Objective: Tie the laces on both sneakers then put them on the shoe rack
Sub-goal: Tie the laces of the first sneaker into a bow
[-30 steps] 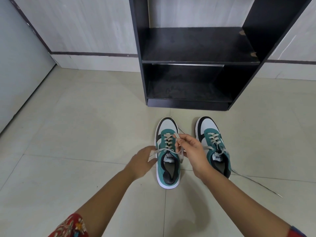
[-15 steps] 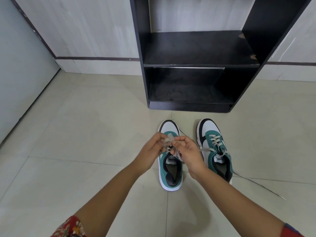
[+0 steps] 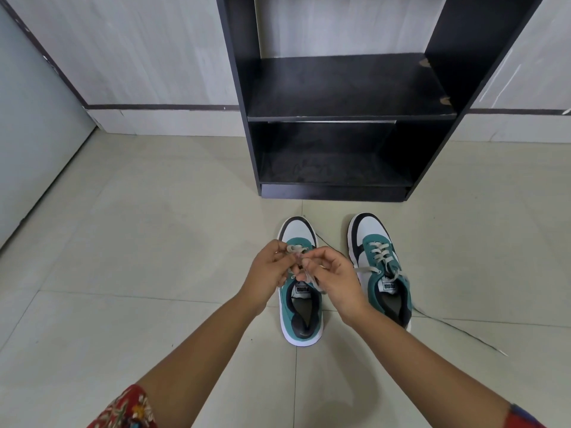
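Note:
Two teal, white and black sneakers stand side by side on the tiled floor, toes toward a black shoe rack [image 3: 349, 114]. Over the left sneaker [image 3: 301, 304] my left hand [image 3: 268, 274] and my right hand [image 3: 335, 278] meet, each pinching a grey lace [image 3: 293, 249] above the tongue. The fingers hide how the lace ends cross. The right sneaker [image 3: 381, 267] stands untouched with its laces untied; one lace end [image 3: 463, 333] trails across the floor to the right.
The rack has two dark shelves with nothing on them, the lower one [image 3: 335, 177] just above the floor. A white wall with a dark stripe [image 3: 154, 107] runs behind, and a grey panel [image 3: 34, 134] stands at the left.
My left hand came in from the left side of the sneaker to meet the right hand over the laces. Both hands now work the lace ends together slightly higher up.

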`<state>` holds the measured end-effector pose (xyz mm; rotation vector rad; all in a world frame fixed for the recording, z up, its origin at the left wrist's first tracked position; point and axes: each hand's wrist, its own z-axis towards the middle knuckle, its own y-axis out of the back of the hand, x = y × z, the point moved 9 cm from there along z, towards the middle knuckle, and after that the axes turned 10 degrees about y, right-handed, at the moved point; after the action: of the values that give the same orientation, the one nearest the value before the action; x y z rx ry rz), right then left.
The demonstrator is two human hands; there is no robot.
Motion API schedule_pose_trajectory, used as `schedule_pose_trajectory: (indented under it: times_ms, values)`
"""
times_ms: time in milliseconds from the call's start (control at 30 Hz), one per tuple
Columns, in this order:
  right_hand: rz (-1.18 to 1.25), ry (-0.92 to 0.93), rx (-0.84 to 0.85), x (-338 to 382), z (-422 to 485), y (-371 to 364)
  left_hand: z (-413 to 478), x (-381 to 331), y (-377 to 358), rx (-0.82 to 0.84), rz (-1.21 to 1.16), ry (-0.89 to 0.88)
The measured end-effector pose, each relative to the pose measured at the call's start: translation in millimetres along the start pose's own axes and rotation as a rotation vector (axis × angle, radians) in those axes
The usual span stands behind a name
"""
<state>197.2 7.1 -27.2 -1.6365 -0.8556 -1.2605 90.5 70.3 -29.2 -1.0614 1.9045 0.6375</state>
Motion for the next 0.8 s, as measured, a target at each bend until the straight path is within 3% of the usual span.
schedule_pose_trajectory:
  times_ms: [200,267,367,567,700,800]
  values:
    - [0.017,-0.085,-0.072,-3.9,5.8,6.3,-4.6,-2.9,-5.6,0.055,0.035,-0.059]
    - [0.027,-0.134,-0.096,-9.8,6.0,8.3,-7.4,-11.2,-2.6,0.017,0.237,-0.175]
    - [0.026,-0.262,-0.087,-25.0,5.8,9.4,-13.8,-21.4,-5.4,-0.071,0.753,-0.453]
    - [0.061,-0.456,-0.031,-41.1,10.2,8.4,-24.2,-21.3,-27.9,-0.028,1.148,-0.76]
    - [0.113,-0.446,0.049,-38.5,6.6,-2.7,-20.0,-18.6,-32.2,-0.041,1.258,-0.728]
    - [-0.064,-0.349,0.052,-29.4,4.5,-6.0,-12.7,-21.7,-19.8,-0.148,1.135,-0.473]
